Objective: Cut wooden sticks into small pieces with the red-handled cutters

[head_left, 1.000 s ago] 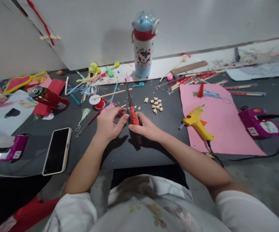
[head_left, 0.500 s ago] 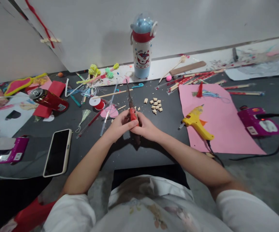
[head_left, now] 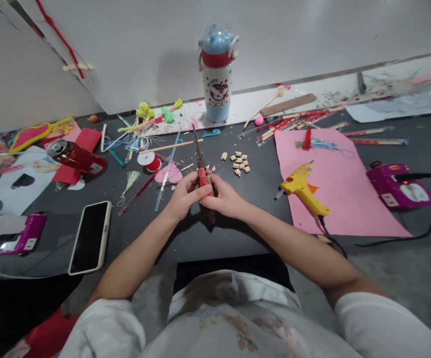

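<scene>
Both your hands meet over the red-handled tool (head_left: 202, 181), just in from the middle of the near edge of the desk (head_left: 266, 186). Your left hand (head_left: 185, 195) is closed on it with the thumb across the handle; your right hand (head_left: 225, 195) wraps the other side. That double grip probably steadies it, and the dark tip points toward the far edge, away from you. Whether anything small is pinched between your fingers, you cannot tell from here.

The little wooden pieces (head_left: 240, 163) lie just beyond your right hand, likely left there for easy reach. The glue gun (head_left: 303, 189) rests on the pink sheet (head_left: 344, 209) toward the right end, perhaps to keep drips off the desk. Your bottle (head_left: 216, 92) stands upright by the far edge, seemingly out of the way.

A second ago your left hand was apart from the tool, fingers curved and loose; the wooden pieces have stayed put.
</scene>
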`<action>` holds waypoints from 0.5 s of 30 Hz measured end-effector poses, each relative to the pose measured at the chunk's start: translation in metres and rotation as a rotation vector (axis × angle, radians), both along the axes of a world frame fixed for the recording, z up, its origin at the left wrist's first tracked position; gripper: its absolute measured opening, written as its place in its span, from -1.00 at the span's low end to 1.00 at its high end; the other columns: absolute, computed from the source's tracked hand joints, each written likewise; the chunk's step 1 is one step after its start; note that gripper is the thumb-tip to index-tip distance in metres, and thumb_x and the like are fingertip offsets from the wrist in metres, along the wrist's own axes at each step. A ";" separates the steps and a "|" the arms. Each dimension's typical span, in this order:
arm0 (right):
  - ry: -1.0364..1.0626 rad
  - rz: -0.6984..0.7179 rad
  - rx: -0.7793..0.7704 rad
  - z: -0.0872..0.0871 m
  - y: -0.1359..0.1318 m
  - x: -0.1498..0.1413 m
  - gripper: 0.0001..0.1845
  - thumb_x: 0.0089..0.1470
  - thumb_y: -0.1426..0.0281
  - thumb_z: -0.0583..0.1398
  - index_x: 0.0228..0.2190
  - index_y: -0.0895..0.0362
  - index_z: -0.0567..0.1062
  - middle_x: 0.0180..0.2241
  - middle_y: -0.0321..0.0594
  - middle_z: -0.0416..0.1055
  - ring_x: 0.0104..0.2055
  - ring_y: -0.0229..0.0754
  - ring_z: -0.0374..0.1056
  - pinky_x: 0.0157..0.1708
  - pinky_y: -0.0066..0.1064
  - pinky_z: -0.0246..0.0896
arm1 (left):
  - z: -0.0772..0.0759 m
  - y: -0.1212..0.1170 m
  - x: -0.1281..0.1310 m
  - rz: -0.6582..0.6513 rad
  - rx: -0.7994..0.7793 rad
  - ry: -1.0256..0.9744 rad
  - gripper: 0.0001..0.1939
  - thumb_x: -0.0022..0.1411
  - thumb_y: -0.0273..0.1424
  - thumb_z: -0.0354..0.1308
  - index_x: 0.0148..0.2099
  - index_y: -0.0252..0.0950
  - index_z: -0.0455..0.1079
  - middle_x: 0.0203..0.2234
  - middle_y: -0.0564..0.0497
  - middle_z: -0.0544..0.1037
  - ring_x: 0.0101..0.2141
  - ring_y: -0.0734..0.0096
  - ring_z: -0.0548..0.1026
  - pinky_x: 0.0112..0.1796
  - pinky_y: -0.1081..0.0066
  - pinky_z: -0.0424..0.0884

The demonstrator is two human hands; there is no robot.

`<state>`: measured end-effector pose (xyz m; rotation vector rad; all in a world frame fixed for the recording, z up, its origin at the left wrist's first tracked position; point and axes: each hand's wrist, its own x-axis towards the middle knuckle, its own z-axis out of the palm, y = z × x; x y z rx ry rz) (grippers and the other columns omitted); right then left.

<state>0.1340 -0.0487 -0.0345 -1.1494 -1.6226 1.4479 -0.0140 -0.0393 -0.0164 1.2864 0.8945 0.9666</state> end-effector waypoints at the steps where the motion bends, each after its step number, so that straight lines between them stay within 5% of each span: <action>1: 0.003 -0.002 0.006 -0.001 0.000 0.000 -0.52 -0.10 0.22 0.24 -0.14 0.15 0.29 -0.28 -0.19 0.40 -0.29 -0.18 0.34 -0.27 -0.30 0.27 | 0.000 0.000 0.000 0.002 0.009 0.002 -0.53 -0.01 -0.20 0.29 -0.06 -0.30 0.40 -0.28 -0.04 0.54 -0.26 0.32 0.50 -0.18 0.34 0.40; 15: 0.046 -0.016 -0.008 -0.002 -0.001 -0.002 -0.51 -0.09 0.22 0.23 -0.13 0.16 0.28 -0.26 -0.19 0.38 -0.25 -0.17 0.34 -0.22 -0.28 0.27 | 0.004 0.000 0.000 -0.003 0.023 0.037 -0.51 0.00 -0.17 0.28 -0.05 -0.31 0.40 -0.27 -0.07 0.55 -0.26 0.29 0.52 -0.19 0.33 0.43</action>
